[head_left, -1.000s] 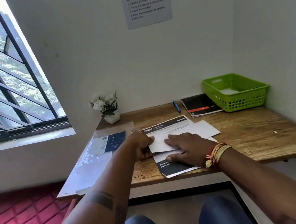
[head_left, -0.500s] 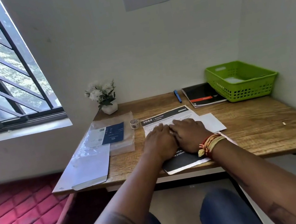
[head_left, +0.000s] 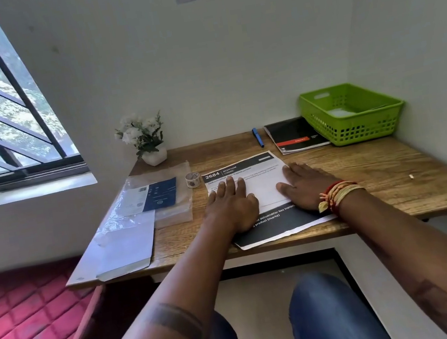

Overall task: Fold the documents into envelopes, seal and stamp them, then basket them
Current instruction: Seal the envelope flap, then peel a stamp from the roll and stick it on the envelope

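A printed document (head_left: pixel 246 170) with a black header and black footer lies on the wooden desk (head_left: pixel 377 168). On top of it sits a white folded sheet (head_left: pixel 263 189). My left hand (head_left: pixel 232 203) presses flat on the sheet's left side, fingers together. My right hand (head_left: pixel 304 186) presses flat on its right side, thumb out. Neither hand grips anything. A green basket (head_left: pixel 351 114) stands at the back right with white paper inside. A small roll of stamps or tape (head_left: pixel 192 179) sits left of the document.
White envelopes (head_left: pixel 123 246) and a clear plastic packet with a blue card (head_left: pixel 159 197) lie at the desk's left, overhanging the edge. A flower pot (head_left: pixel 150 140), blue pen (head_left: pixel 257 137) and black notebook (head_left: pixel 295 134) line the back. Walls close in behind and right.
My hands, side by side in the middle half a second ago, have slid apart to the sheet's left and right sides. The camera view has tilted down a little.
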`<action>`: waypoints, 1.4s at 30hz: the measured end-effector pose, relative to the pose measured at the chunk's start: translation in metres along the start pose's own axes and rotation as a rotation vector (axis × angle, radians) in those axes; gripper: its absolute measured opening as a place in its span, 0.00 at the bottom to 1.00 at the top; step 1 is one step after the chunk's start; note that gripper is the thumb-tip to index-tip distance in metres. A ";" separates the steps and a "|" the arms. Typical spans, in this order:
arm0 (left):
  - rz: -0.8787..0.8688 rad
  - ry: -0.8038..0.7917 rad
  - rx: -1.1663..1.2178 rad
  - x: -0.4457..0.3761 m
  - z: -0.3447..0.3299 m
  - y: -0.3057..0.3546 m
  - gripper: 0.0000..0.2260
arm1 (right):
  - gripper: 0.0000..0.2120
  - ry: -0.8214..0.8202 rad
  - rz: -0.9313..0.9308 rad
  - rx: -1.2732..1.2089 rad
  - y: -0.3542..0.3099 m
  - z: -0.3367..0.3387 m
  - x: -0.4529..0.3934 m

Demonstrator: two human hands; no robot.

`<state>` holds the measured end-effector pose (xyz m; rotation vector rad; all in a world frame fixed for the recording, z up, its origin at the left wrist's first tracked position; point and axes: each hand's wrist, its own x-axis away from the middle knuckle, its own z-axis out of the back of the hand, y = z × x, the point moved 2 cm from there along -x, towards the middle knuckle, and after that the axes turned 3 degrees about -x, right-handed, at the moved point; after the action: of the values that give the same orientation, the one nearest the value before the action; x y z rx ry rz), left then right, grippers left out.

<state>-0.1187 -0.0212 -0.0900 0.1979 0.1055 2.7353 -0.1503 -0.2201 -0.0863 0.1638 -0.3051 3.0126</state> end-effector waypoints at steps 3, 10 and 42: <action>0.024 0.000 0.008 0.003 0.001 0.000 0.30 | 0.36 0.007 -0.041 -0.004 0.006 0.000 0.000; 0.026 0.061 0.097 0.010 0.008 -0.001 0.29 | 0.34 0.070 -0.123 0.128 -0.008 0.014 0.002; -0.175 0.397 1.075 -0.097 0.024 -0.020 0.05 | 0.14 0.327 0.412 -1.018 -0.021 0.030 -0.111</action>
<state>-0.0191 -0.0392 -0.0800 -0.0756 1.5927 2.2196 -0.0351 -0.2170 -0.0659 -0.5188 -1.9029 2.7133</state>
